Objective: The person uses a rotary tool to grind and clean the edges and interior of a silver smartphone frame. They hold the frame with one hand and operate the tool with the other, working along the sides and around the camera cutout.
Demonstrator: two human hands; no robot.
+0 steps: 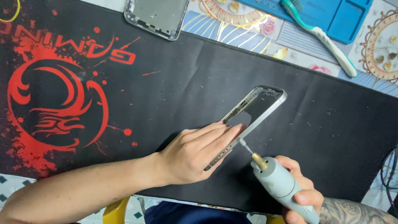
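My left hand [195, 151] lies flat on a silver phone frame [261, 103], pressing it down on the black mat [174, 87]. The frame is empty, with a cut-out showing the mat through it. My right hand [302, 195] grips a grey pen-shaped rotary tool [280, 182] with a brass collar. Its thin bit [244, 145] touches the frame's long right edge, just beside my left fingertips.
A second metal phone frame [157, 14] lies at the mat's far edge. Beyond it, a white-and-teal toothbrush [327, 39] rests across a blue tray [344, 16] on a patterned cloth. Small light specks dot the mat. A black cable [389, 174] loops at the right.
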